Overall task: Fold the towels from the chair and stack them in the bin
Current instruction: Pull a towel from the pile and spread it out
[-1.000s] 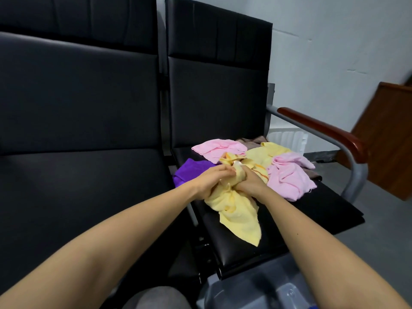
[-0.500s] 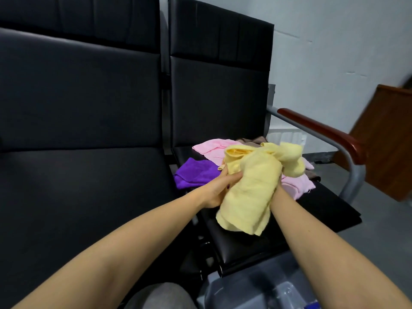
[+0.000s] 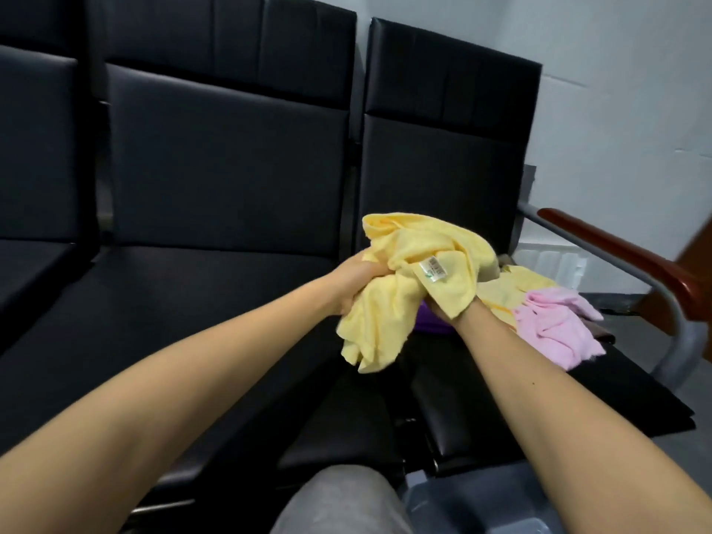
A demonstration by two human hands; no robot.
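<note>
Yellow crumpled terry towel (image 3: 420, 264) hangs above the black padded chair seat (image 3: 501, 398), white wall (image 3: 616, 90) at one o'clock; we clench it in our left hand (image 3: 356, 281) and right hand (image 3: 441, 307).

Black padded seats (image 3: 215, 179), pale wall (image 3: 624, 90), grey floor (image 3: 693, 475)

The middle seat (image 3: 200, 302) offers open room. Loose towels (image 3: 554, 329) crowd the right seat (image 3: 501, 398), and an armrest (image 3: 624, 260) bounds its outer side.
</note>
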